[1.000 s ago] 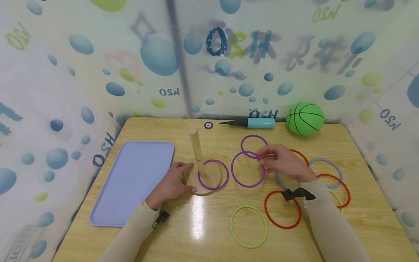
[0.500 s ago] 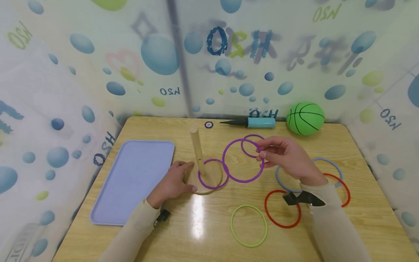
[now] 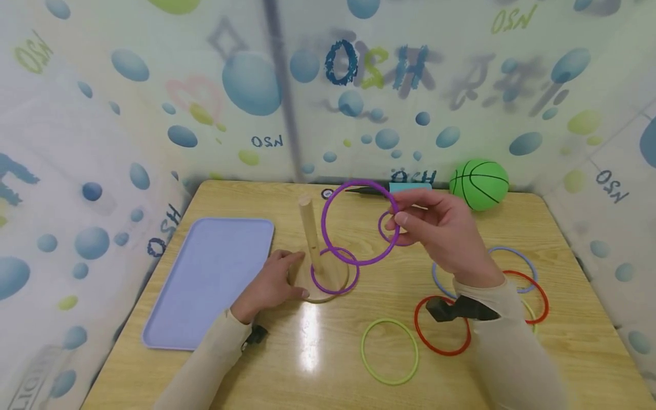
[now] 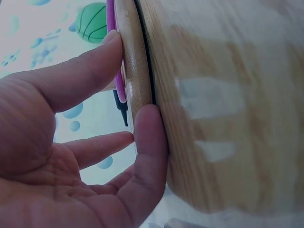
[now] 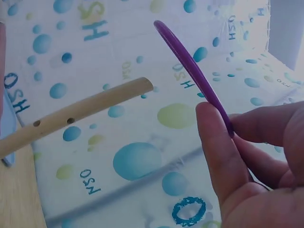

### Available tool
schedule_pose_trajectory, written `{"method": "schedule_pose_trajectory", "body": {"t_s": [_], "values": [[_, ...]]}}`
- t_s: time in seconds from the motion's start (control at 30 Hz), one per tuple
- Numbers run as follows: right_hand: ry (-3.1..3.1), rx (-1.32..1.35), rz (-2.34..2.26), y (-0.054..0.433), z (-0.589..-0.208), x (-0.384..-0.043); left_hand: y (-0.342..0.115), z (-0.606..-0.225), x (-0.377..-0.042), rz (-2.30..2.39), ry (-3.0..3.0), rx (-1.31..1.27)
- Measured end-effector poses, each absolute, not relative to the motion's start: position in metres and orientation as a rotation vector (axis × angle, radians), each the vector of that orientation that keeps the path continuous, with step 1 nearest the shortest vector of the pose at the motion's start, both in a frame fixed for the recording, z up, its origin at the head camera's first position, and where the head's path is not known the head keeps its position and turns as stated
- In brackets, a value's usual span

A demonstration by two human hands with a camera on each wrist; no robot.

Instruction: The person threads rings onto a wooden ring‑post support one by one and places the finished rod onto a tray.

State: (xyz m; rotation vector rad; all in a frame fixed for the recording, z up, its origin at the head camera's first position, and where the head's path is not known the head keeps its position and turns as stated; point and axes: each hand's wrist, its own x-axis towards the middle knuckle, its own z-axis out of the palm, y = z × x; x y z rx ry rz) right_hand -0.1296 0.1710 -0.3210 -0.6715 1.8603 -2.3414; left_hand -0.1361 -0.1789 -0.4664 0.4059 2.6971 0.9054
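My right hand (image 3: pixel 435 230) pinches a purple ring (image 3: pixel 324 221) between thumb and fingers. The ring is raised, tilted up towards me, right of the wooden peg (image 3: pixel 309 228). In the right wrist view the ring (image 5: pixel 187 61) shows nearly edge-on, and the peg's tip (image 5: pixel 145 85) points towards it, apart from it. A second purple ring (image 3: pixel 357 279) lies around the peg's foot on the round base (image 3: pixel 335 272). My left hand (image 3: pixel 269 290) grips the base's left edge, thumb in front and fingers behind. Partly behind my right hand lies another purple ring (image 3: pixel 380 228).
A lilac tray (image 3: pixel 215 279) lies left. Loose red (image 3: pixel 447 353), blue (image 3: pixel 512 248) and lime (image 3: pixel 391 383) rings are spread at the right. Along the back wall are a small round disc (image 3: pixel 327 194), a blue hand pump (image 3: pixel 410 187) and a green basketball (image 3: pixel 479 185).
My right hand has lifted the purple ring off the table and brought it up and left towards the peg. My left hand has stayed on the base.
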Motion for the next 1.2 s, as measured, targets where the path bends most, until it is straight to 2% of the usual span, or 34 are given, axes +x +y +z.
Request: {"method": "schedule_pose_trajectory", "body": {"t_s": [0.13, 0.43, 0.87, 1.2], "values": [[1.716, -0.672, -2.413, 0.152, -0.321, -0.137, -0.179, -0.466, -0.136, 0.903, 2.694, 0.413], [1.568, -0.496, -2.451, 0.122, -0.337, -0.152, -0.176, -0.462, -0.135, 0.869, 2.710, 0.436], [1.700, -0.145, -2.228, 0.111, -0.385, -0.162, -0.177, -0.460, -0.134, 0.855, 2.723, 0.418], [1.731, -0.031, -2.118, 0.116, -0.433, -0.169, -0.176, -0.461, -0.136, 0.871, 2.713, 0.413]]}}
